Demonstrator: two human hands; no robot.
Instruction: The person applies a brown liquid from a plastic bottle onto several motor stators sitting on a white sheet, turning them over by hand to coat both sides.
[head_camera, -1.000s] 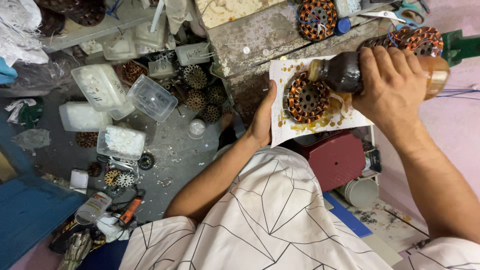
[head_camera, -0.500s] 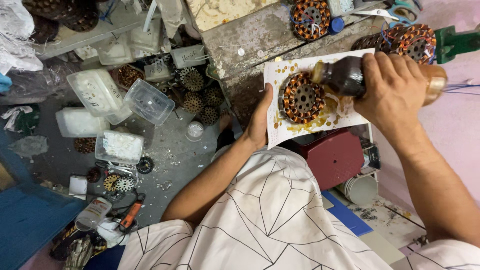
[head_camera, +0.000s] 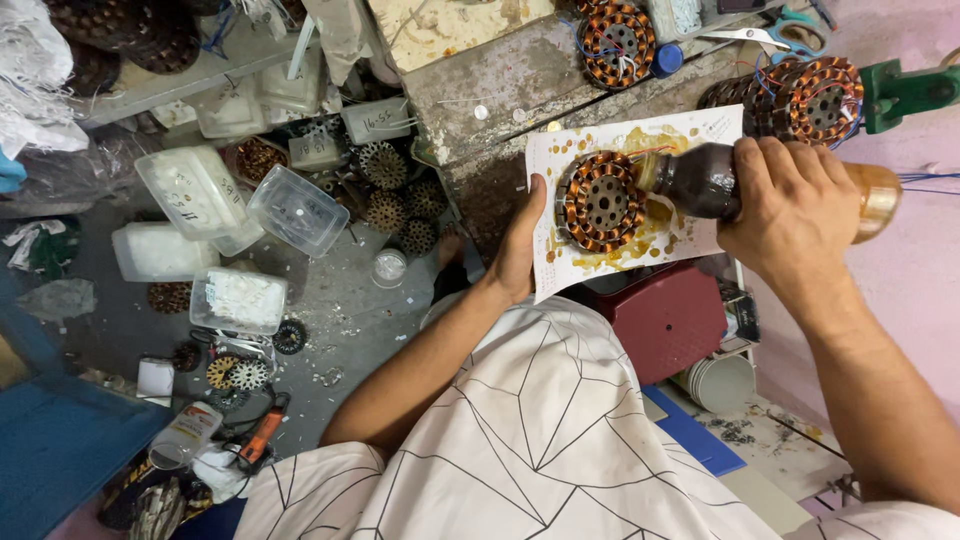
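Cluttered tabletop at upper right of the frame: right hand (head_camera: 795, 215) is gripping a tipped brown bottle (head_camera: 700, 182), dripping varnish onto the copper-wound stator (head_camera: 598, 201) on stained paper (head_camera: 640, 245), left hand (head_camera: 520, 245) lying flat, pinning the paper's edge; next, likely coating the remaining windings evenly.

Right hand (head_camera: 795, 215) tipping brown bottle (head_camera: 700, 182) over copper-wound stator (head_camera: 600, 200), possibly touching.

The wound stator (head_camera: 598, 201) lies on a paper sheet (head_camera: 700, 135) on the bench (head_camera: 500, 90); the tipped bottle (head_camera: 700, 182) is to its right, plastic boxes (head_camera: 240, 215) on the floor to the left.
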